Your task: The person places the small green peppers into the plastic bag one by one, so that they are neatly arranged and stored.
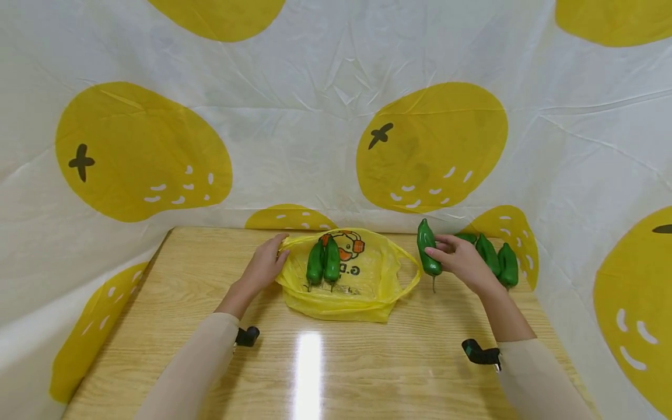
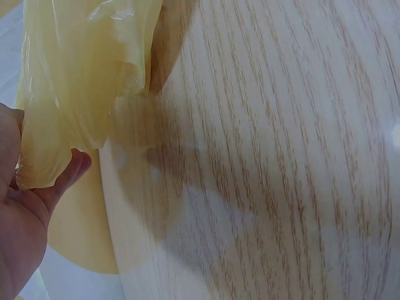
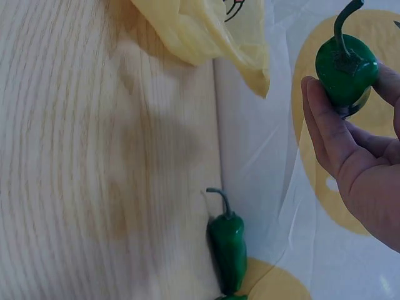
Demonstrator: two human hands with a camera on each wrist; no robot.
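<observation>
A yellow plastic bag (image 1: 378, 256) with a printed duck lies spread on the table. Two green peppers (image 1: 332, 259) rest side by side in it, stems toward me. At the bag's left edge, my left hand (image 1: 265, 262) pinches the plastic between thumb and fingers; the left wrist view shows the bag's gathered end (image 2: 50, 156) in that grip. My right hand (image 1: 464, 262) holds another green pepper (image 1: 429, 248) just right of the bag's handle loop, stem hanging down. In the right wrist view this pepper (image 3: 344, 69) sits between thumb and fingers.
Several more green peppers (image 1: 507, 265) lie at the table's back right, behind my right hand. The wooden table (image 1: 367, 367) ends at a white cloth (image 1: 294, 134) with yellow fruit prints, which rises behind it and along both sides.
</observation>
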